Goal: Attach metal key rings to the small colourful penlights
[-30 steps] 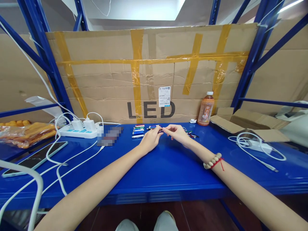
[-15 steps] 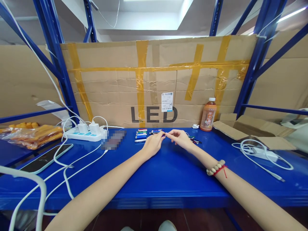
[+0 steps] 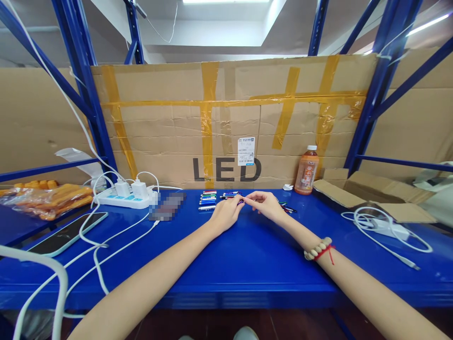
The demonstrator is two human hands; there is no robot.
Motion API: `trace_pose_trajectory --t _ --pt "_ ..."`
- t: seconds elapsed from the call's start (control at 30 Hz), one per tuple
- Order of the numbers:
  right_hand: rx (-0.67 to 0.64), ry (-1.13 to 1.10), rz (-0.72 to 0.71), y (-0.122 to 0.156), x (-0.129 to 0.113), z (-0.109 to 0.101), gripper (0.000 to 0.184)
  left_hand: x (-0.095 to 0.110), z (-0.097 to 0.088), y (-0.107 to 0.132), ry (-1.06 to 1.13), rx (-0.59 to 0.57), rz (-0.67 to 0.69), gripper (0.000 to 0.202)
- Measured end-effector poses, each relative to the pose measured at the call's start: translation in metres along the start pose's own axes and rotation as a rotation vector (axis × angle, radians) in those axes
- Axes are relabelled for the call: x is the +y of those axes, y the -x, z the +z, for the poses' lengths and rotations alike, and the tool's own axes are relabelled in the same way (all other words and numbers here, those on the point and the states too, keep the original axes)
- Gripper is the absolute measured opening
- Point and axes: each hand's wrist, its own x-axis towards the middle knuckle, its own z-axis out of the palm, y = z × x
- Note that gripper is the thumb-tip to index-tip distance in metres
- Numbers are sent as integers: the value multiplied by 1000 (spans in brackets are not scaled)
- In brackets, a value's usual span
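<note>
Over the back middle of the blue table, my left hand (image 3: 225, 213) and my right hand (image 3: 266, 206) meet fingertip to fingertip. Both are closed on a slim dark pen (image 3: 242, 201), most of it covered by the fingers. Left of my left hand, several pens (image 3: 207, 200) lie side by side in a column. More pens (image 3: 229, 194) lie just behind that hand, partly hidden. Beyond my right hand, a loose group of pens (image 3: 289, 208) shows only in part.
A drink bottle (image 3: 306, 171) and an open cardboard box (image 3: 368, 191) stand at the back right, near a coiled white cable (image 3: 385, 229). On the left are a power strip (image 3: 123, 200), a phone (image 3: 67, 233) and trailing white cables. A cardboard sheet (image 3: 170, 137) closes the back.
The fingertips have shifted very slightly around the pen, and a bit more of it shows between them. The view has tilted up a touch; the other things stay put.
</note>
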Motion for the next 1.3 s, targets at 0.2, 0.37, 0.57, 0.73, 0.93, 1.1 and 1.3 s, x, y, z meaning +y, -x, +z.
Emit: trace_pose_trajectory --t 0.2,0.37,0.57,0.73,0.93,1.1,1.3 --pt "3 10 -20 0 1 -1 47 1 -1 0 -16 -20 -9 21" --pt "3 8 -27 -1 2 -1 45 1 0 0 -27 -20 -5 21" --pt "-6 -22 -25 -2 2 -1 44 0 1 0 -2 -14 -3 22" --pt "23 -109 -8 0 -4 -3 45 -4 2 0 122 -10 -29 23" --pt "36 -104 -47 0 -9 -8 41 -8 7 -1 268 58 43 21" --pt "-19 -50 -78 0 -4 -11 39 -7 5 -1 284 49 115 23" --pt "-106 -13 -60 -3 4 -17 39 -6 3 1 251 67 197 24"
